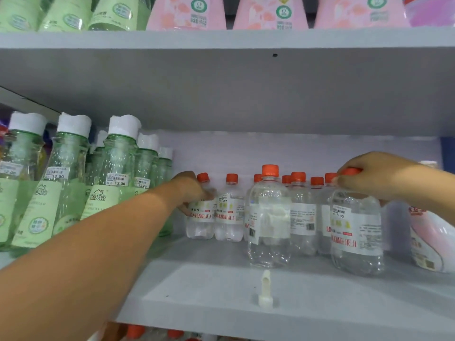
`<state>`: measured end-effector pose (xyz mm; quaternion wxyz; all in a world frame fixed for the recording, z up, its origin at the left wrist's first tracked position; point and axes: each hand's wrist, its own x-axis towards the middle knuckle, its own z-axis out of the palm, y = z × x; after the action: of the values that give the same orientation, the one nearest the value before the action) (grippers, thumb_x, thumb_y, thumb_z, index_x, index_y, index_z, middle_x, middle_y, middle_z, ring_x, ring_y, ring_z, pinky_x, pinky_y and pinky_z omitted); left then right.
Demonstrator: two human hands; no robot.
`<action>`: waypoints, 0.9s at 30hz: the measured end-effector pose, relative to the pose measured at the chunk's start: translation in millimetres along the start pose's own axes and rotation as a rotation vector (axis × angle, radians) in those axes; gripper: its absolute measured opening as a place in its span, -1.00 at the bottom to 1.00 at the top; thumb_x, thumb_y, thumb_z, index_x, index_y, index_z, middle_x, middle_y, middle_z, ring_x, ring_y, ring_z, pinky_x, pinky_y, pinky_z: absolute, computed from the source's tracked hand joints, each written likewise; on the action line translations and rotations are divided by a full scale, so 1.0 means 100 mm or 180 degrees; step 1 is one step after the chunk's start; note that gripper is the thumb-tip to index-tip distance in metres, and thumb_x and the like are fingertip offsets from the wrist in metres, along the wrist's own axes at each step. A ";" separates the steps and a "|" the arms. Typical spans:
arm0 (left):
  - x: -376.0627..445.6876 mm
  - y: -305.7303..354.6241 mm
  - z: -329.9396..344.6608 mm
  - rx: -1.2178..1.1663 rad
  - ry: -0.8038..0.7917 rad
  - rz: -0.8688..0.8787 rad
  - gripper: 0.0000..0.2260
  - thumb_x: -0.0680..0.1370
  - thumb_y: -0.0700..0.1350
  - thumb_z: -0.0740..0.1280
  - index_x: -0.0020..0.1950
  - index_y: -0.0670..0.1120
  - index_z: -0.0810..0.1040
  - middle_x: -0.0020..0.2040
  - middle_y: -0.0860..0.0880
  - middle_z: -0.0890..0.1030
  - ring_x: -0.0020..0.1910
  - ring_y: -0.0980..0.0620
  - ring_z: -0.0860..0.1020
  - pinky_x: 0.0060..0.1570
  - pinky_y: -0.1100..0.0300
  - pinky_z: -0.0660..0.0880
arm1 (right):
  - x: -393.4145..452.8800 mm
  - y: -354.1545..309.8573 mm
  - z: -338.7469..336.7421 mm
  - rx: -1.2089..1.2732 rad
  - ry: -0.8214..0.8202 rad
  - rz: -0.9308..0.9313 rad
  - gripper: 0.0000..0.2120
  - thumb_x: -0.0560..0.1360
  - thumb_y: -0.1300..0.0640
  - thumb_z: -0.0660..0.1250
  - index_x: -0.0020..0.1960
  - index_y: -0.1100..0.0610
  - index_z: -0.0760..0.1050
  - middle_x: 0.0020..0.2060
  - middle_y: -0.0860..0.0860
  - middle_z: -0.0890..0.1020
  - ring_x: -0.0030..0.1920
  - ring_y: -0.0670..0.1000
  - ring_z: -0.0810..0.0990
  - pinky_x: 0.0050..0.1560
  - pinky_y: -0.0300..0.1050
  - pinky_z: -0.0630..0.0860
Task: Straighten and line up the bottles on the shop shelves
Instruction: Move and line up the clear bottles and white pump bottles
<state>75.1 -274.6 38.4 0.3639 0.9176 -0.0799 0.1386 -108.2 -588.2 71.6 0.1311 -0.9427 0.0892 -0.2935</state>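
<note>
Several clear bottles with orange caps stand on the grey middle shelf. My left hand reaches deep into the shelf and grips the leftmost back bottle round its shoulder. My right hand grips the cap and neck of the front right bottle, which stands upright near the shelf's front. Another front bottle stands apart in the middle with its label turned away. More orange-capped bottles crowd behind it.
Tall green bottles with white caps fill the shelf's left side. A pink and white pouch leans at the right edge. A small white peg stands on the shelf front. Pink packs sit on the shelf above.
</note>
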 end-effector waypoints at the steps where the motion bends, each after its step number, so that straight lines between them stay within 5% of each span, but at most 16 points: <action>1: 0.01 -0.01 0.00 0.0009 0.0003 0.0010 -0.55 0.45 0.07 0.56 0.11 -0.20 0.51 0.01 -0.20 0.63 -0.15 -0.17 0.69 -0.26 -0.03 0.70 | -0.01 0.02 0.02 0.0096 0.0024 -0.0019 -0.80 0.58 -0.11 0.34 0.08 -0.03 0.62 -0.10 0.01 0.68 -0.13 0.05 0.68 -0.40 -0.17 0.55; 5: -0.09 0.01 0.01 0.0633 0.0536 0.0131 -0.33 0.47 0.28 0.45 0.36 -0.15 0.42 0.29 -0.18 0.50 0.17 -0.17 0.59 0.09 -0.02 0.61 | -0.04 0.10 0.09 0.0445 0.0141 -0.0111 -0.82 0.57 -0.13 0.35 0.09 -0.09 0.61 -0.08 -0.04 0.68 -0.11 0.03 0.68 -0.32 -0.15 0.56; 7: -0.28 0.18 -0.02 0.0143 0.1114 0.0781 -0.38 0.49 0.35 0.36 0.37 -0.05 0.44 0.32 -0.10 0.49 0.20 -0.11 0.58 0.17 0.04 0.55 | -0.06 0.14 0.12 0.0625 0.0211 -0.0139 -0.82 0.56 -0.14 0.35 0.11 -0.10 0.60 -0.09 -0.05 0.68 -0.12 0.02 0.68 -0.28 -0.14 0.54; 8: -0.41 0.29 -0.03 -0.0515 0.1059 0.1131 -0.45 0.49 0.35 0.35 0.29 0.00 0.49 0.25 -0.04 0.56 0.14 -0.07 0.62 0.14 0.06 0.58 | -0.07 0.15 0.13 0.0661 0.0234 -0.0167 -0.80 0.56 -0.14 0.35 0.13 -0.11 0.60 -0.08 -0.07 0.68 -0.11 0.01 0.67 -0.25 -0.13 0.53; 10: -0.75 0.52 0.02 -0.1476 0.0068 0.1418 -0.47 0.45 0.36 0.38 0.27 0.06 0.50 0.20 0.03 0.63 0.08 0.00 0.67 0.09 0.05 0.64 | -0.07 0.13 0.13 0.0672 0.0249 -0.0195 -0.76 0.55 -0.15 0.36 0.17 -0.12 0.59 -0.07 -0.11 0.66 -0.10 0.00 0.66 -0.17 -0.11 0.55; 12: -0.96 0.63 0.19 -0.1035 -0.0719 0.1477 -0.38 0.40 0.39 0.41 0.37 0.17 0.43 0.27 0.13 0.60 0.16 0.09 0.62 0.16 0.06 0.61 | -0.07 0.06 0.13 0.0698 0.0206 -0.0212 -0.76 0.54 -0.16 0.37 0.17 -0.12 0.59 -0.06 -0.10 0.66 -0.11 -0.01 0.66 -0.16 -0.11 0.59; 15: -0.96 0.66 0.37 -0.0428 -0.0720 0.1448 -0.36 0.38 0.42 0.42 0.40 0.23 0.43 0.31 0.20 0.56 0.28 0.09 0.54 0.30 0.00 0.51 | -0.08 -0.08 0.15 0.0807 0.0116 -0.0333 -0.78 0.54 -0.15 0.37 0.15 -0.13 0.59 -0.08 -0.06 0.69 -0.17 -0.03 0.67 -0.26 -0.16 0.56; 18: -0.93 0.61 0.20 -0.0478 -0.0841 0.1359 -0.59 0.44 0.29 0.46 0.23 0.21 0.56 0.19 0.19 0.63 0.21 0.09 0.59 0.15 0.04 0.60 | -0.11 -0.22 0.17 0.0911 -0.0011 -0.0467 -0.78 0.55 -0.16 0.37 0.16 -0.14 0.59 -0.10 -0.04 0.70 -0.16 -0.04 0.66 -0.25 -0.16 0.52; 23: -0.95 0.29 -0.22 -0.0352 -0.0611 0.0902 -0.63 0.45 0.21 0.51 0.18 0.19 0.51 0.10 0.19 0.59 0.03 0.21 0.57 -0.03 0.25 0.59 | -0.06 -0.55 0.30 0.1005 -0.0157 -0.0680 -0.78 0.57 -0.15 0.35 0.18 -0.15 0.59 -0.03 -0.06 0.71 -0.06 -0.04 0.69 -0.25 -0.16 0.53; 27: -0.90 0.16 -0.29 0.0053 -0.0056 0.0597 -0.30 0.47 0.20 0.49 0.52 -0.01 0.35 0.33 0.02 0.53 -0.08 0.15 0.50 -0.36 0.36 0.37 | 0.06 -0.88 0.54 0.1335 -0.0324 -0.0919 -0.73 0.58 -0.12 0.35 0.26 -0.12 0.57 0.01 -0.09 0.69 -0.04 -0.08 0.68 -0.11 -0.12 0.62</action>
<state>-19.9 -262.1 40.8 0.3410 0.9102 -0.1675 0.1647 -64.1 -495.9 58.5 0.2848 -0.9115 -0.1158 -0.2734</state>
